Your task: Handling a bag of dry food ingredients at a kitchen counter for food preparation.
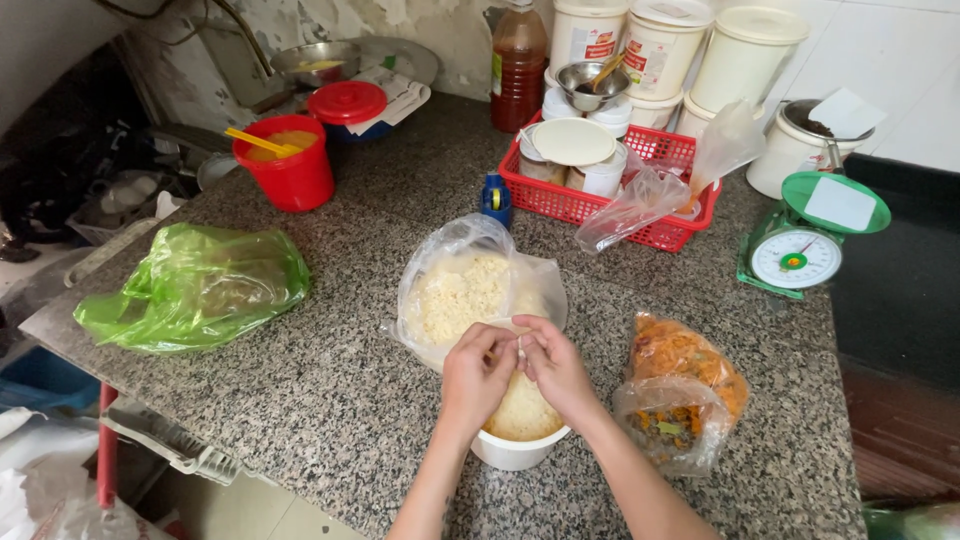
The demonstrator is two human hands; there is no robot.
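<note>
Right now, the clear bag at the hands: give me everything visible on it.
The clear plastic bag is thin, crinkled and see-through, holding pale yellowish-white crumbly grains. It sits slumped on the speckled granite counter, its near end lying over a white bowl heaped with similar pale contents. The left hand and right hand meet at its near edge, fingers pinching something small there; what exactly cannot be told.

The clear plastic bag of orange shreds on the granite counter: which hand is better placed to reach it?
Probably the right hand: the bag of orange shreds lies just beside it, while the left hand is farther.
</note>
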